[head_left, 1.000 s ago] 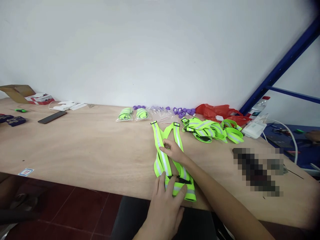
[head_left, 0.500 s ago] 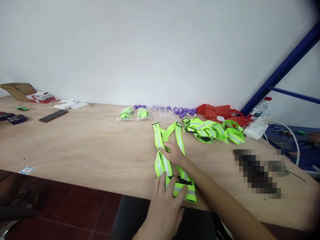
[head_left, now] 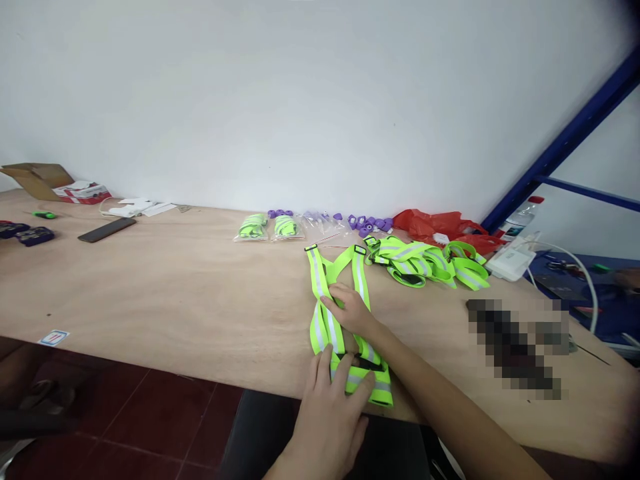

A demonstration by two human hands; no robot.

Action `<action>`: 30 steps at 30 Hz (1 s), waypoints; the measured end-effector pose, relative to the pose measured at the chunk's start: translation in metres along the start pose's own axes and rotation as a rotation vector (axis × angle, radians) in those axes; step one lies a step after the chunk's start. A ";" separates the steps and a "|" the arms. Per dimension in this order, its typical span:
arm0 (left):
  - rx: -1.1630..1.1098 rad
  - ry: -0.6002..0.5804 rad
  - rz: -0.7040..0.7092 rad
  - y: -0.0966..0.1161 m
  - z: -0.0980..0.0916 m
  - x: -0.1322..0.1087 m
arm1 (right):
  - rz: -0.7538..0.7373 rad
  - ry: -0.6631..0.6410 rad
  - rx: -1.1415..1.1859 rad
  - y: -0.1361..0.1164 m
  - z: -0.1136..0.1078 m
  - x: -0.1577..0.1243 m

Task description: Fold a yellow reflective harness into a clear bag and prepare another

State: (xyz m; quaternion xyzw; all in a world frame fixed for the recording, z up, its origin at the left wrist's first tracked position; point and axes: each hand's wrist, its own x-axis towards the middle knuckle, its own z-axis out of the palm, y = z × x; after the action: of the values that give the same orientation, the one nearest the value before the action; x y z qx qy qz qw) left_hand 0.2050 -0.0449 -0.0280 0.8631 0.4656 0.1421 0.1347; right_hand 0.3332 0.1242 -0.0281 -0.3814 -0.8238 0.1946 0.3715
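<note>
A neon-yellow reflective vest of elastic straps (head_left: 331, 330) with silver stripes lies laid out on the table near its front edge. Black buckles sit on its far ends. My left hand (head_left: 333, 400) rests on the vest's near end, fingers spread over the folded waist strap. Farther up, my right hand (head_left: 350, 310) lies across the middle straps, thumb and fingers apart and touching the band. Part of the vest is hidden under both hands. To the right is a heap of similar reflective straps (head_left: 420, 259).
Two clear bags with folded straps (head_left: 253, 227), empty clear bags (head_left: 327, 227) and purple rolls (head_left: 370, 224) line the wall. A red plastic bag (head_left: 440, 225), white box (head_left: 511, 260) and bottle (head_left: 523, 217) stand right. A dark phone-like slab (head_left: 107, 230) lies left.
The view has shifted very slightly. Both hands keep their places on the vest, the right perhaps a touch to the right.
</note>
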 end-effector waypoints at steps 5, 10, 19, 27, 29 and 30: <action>-0.001 0.010 -0.010 0.001 0.001 0.000 | 0.006 -0.027 0.102 -0.002 0.002 0.003; 0.000 0.016 -0.003 0.001 0.003 0.001 | -0.077 -0.207 0.075 -0.004 0.003 0.007; -0.002 0.014 0.007 0.001 0.000 0.000 | -0.095 -0.273 -0.003 0.000 0.005 0.006; 0.014 0.003 0.010 0.000 -0.006 0.003 | -0.050 -0.169 -0.268 0.011 0.011 0.001; 0.017 0.012 0.023 -0.001 -0.006 0.003 | 0.036 -0.053 -0.386 0.013 0.010 0.001; 0.015 0.016 0.027 -0.001 -0.007 0.004 | 0.063 -0.004 -0.439 0.013 0.010 0.001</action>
State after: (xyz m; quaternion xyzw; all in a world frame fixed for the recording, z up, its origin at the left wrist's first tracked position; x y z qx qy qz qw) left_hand 0.2035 -0.0407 -0.0217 0.8690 0.4561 0.1475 0.1227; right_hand 0.3317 0.1327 -0.0418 -0.4783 -0.8349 0.0230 0.2715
